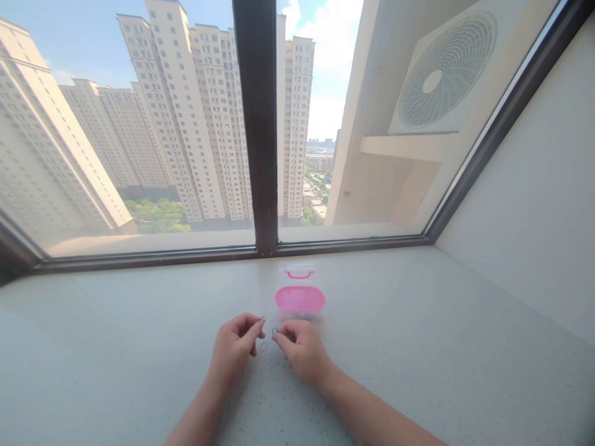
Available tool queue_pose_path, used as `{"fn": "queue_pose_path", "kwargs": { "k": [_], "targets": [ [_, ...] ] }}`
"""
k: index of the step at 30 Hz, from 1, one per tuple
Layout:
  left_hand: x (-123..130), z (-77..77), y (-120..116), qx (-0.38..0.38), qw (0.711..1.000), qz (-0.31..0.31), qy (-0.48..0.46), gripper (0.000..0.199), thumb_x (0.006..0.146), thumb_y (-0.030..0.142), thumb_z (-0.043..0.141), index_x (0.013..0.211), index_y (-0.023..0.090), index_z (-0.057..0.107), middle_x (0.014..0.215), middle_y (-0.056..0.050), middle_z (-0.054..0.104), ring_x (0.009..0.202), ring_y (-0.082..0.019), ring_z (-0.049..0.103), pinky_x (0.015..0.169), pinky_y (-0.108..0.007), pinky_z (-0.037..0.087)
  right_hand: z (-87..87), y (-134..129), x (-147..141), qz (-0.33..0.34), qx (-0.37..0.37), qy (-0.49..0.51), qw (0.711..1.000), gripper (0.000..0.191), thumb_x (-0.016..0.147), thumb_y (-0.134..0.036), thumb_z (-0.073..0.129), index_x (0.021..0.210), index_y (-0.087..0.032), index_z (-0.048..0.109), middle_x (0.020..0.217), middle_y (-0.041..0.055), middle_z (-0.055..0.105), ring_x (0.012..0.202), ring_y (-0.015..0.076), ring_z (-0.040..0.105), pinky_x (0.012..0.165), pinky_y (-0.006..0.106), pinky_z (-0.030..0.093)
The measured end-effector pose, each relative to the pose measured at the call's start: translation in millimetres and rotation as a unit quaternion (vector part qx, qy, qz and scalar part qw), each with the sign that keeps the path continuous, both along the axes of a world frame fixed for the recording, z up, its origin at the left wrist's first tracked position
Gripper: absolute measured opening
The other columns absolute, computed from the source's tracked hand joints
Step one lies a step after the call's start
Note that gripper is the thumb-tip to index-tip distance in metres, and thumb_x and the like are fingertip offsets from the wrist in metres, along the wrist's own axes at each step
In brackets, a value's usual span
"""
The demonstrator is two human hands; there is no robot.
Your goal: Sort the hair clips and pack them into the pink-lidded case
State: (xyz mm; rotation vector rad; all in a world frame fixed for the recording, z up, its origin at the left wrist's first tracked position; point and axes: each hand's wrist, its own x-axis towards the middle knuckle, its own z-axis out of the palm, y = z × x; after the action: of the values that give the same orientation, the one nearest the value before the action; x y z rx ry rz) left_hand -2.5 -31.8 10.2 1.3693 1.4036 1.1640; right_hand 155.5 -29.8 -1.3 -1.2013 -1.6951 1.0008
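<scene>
My left hand (235, 344) is closed in a pinch, with a small thin ring (263, 318) at its fingertips. A second small dark ring (274, 331) stands up between the thumb and forefinger of my right hand (302, 348). The two hands face each other a short gap apart, just above the pale sill. Beneath the fingers of my left hand lies a small pale pinkish round piece (263, 346), too faint to name. Right behind my right hand sits an oval box with a pink top part (300, 300); the lower part looks clear and is partly hidden.
A clear piece with a pink handle (300, 275) lies behind the box, near the window. The speckled pale sill (139, 347) ends at a dark window frame (266, 246). A white wall (525, 248) bounds the right side. Tall buildings and an outdoor fan unit show through the glass.
</scene>
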Motion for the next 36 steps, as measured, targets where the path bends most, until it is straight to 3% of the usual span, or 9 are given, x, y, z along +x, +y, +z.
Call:
{"fn": "queue_pose_path", "kwargs": {
  "k": [9, 24, 36],
  "targets": [
    [-3.4, 2.0, -1.8, 0.001, 1.000, -0.003, 0.021, 0.027, 0.075, 0.042, 0.060, 0.067, 0.015, 0.061, 0.058, 0.000, 0.061, 0.042, -0.010, 0.047, 0.043, -0.021, 0.038, 0.1, -0.5, -4.2, -0.014, 0.007, -0.013, 1.000, 0.020, 0.072, -0.019, 0.057, 0.052, -0.014, 0.054, 0.047, -0.0049, 0.040, 0.048, 0.0080, 0.036, 0.048, 0.021, 0.024],
    [-3.6, -1.9, -0.1, 0.010, 1.000, -0.012, 0.027, 0.025, 0.076, 0.040, 0.060, 0.069, 0.016, 0.060, 0.057, 0.001, 0.061, 0.042, -0.009, 0.047, 0.043, -0.020, 0.038, 1.3, -0.3, -3.3, -0.020, -0.006, 0.000, 1.000, 0.018, 0.063, -0.012, 0.053, 0.047, -0.016, 0.044, 0.045, -0.0056, 0.035, 0.046, 0.0077, 0.032, 0.046, 0.021, 0.022],
    [4.8, 5.1, -2.2, -0.002, 1.000, -0.021, 0.014, 0.027, 0.074, 0.040, 0.061, 0.065, 0.015, 0.059, 0.053, 0.001, 0.057, 0.041, -0.010, 0.046, 0.043, -0.021, 0.038, 2.0, -1.1, -0.5, -0.004, 0.000, 0.006, 1.000, 0.022, 0.065, -0.013, 0.054, 0.044, -0.016, 0.046, 0.044, -0.0054, 0.034, 0.046, 0.0082, 0.032, 0.046, 0.022, 0.022]
  ]
}}
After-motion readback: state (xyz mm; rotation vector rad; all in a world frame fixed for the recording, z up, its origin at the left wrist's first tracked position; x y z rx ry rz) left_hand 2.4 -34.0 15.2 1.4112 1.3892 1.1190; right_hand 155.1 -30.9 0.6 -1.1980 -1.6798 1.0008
